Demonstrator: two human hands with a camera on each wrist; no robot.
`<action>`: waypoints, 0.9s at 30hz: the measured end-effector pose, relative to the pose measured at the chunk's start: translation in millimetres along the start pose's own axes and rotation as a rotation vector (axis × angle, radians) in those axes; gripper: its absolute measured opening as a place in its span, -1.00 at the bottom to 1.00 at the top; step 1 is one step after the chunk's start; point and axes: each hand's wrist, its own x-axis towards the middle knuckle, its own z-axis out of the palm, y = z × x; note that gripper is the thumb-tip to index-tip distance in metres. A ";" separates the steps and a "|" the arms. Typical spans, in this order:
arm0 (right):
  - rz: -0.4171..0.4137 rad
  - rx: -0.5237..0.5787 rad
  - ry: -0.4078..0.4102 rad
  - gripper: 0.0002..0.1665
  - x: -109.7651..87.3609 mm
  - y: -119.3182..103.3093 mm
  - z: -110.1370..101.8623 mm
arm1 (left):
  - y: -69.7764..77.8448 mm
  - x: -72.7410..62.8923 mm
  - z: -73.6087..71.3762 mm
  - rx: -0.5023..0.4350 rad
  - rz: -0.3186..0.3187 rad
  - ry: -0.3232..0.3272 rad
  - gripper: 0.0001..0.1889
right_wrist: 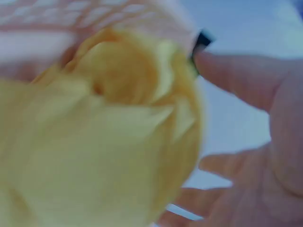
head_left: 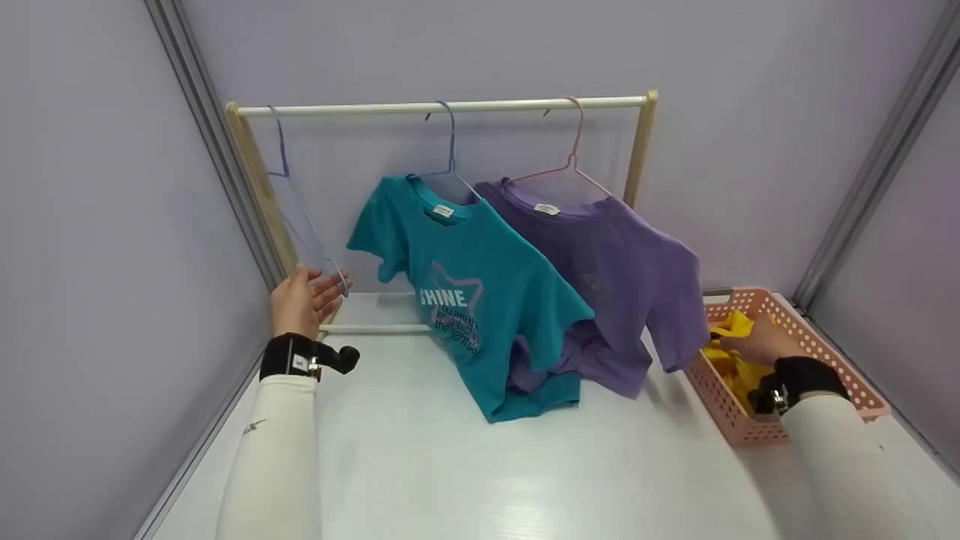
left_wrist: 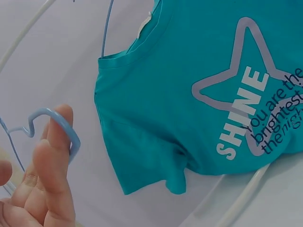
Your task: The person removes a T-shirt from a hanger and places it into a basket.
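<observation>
In the head view, my left hand [head_left: 298, 301] is at the lower end of an empty blue hanger [head_left: 307, 214] on the rack's left end. The left wrist view has the hanger's curved end [left_wrist: 56, 116] lying across the raised fingers [left_wrist: 52, 165], the thumb apart from it. Inside the pink basket, my right hand [head_left: 761, 341] grips bunched yellow cloth [head_left: 739, 371]. The right wrist view is blurred; there the thumb [right_wrist: 232, 78] meets the cloth's edge by a small dark tag [right_wrist: 202, 42], and some fingertips are hidden behind the yellow cloth [right_wrist: 94, 151].
A teal T-shirt [head_left: 480, 277] and a purple T-shirt [head_left: 600, 262] hang overlapping on a blue and a pink hanger [head_left: 576, 142]. The rack's white rail [head_left: 360, 109] rests on wooden posts. The perforated pink basket [head_left: 840, 367] stands at the right, near the side wall [head_left: 900, 247].
</observation>
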 end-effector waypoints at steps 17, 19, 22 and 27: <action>-0.739 0.507 1.015 -0.62 -44.7 -133.5 48.6 | -39.1 -0.6 -5.3 -0.278 0.113 0.188 -0.76; -0.863 0.480 1.014 -0.65 -46.4 -145.6 59.1 | -45.4 -1.6 -5.4 -0.308 0.131 0.219 -0.76; -0.972 0.421 0.937 -0.66 -46.0 -162.7 72.9 | -57.1 -2.1 -4.1 -0.307 0.136 0.243 -0.78; -0.946 0.405 0.720 -0.62 -40.8 -196.1 89.6 | -84.6 3.1 8.9 -0.211 0.041 0.193 -0.83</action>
